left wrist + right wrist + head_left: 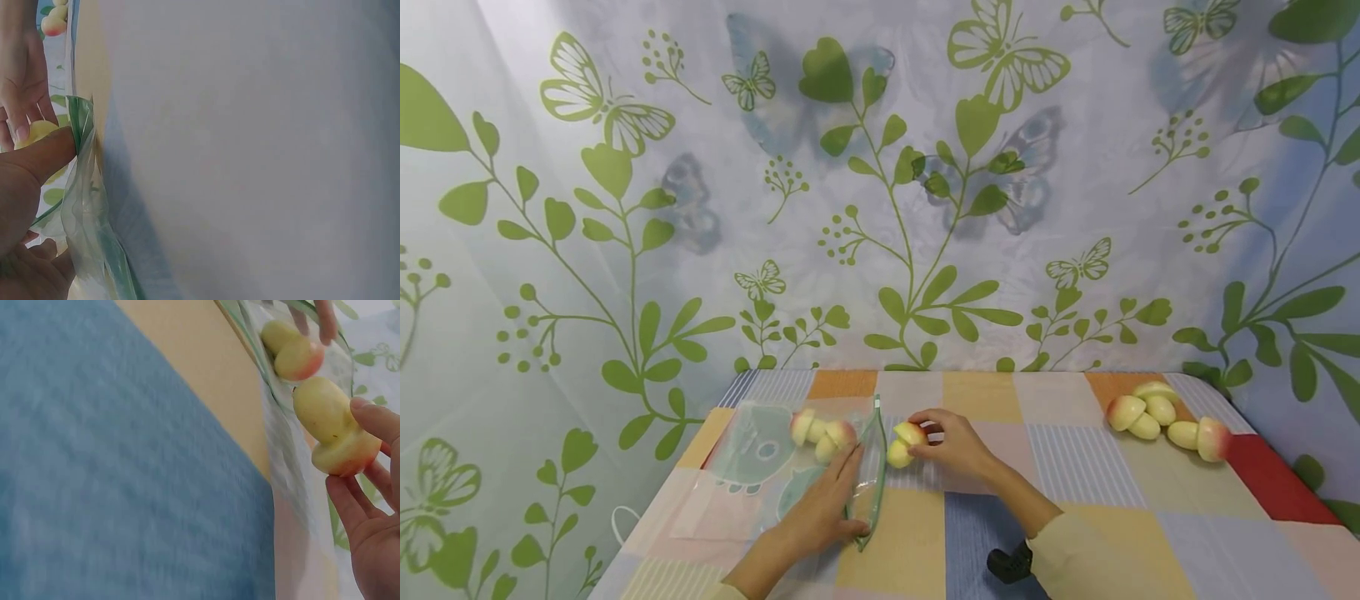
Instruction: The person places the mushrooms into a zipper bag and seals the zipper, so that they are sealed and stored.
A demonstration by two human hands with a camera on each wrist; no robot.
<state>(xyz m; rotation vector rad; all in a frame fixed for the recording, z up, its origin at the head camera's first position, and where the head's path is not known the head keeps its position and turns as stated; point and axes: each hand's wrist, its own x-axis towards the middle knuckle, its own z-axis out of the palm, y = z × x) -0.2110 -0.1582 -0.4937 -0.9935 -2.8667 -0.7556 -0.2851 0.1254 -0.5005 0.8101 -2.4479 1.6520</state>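
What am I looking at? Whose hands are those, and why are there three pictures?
No robot here: these are a person's own bare hands. The wide picture comes from a camera worn on the head. The other two come from cameras on the left and right wrists. On the patchwork cloth lies a see-through bag with yellowish mushroom shapes inside. Further right lie more mushroom shapes. The right hand holds one mushroom shape beside the bag's green-edged opening, and the left hand touches the bag there.
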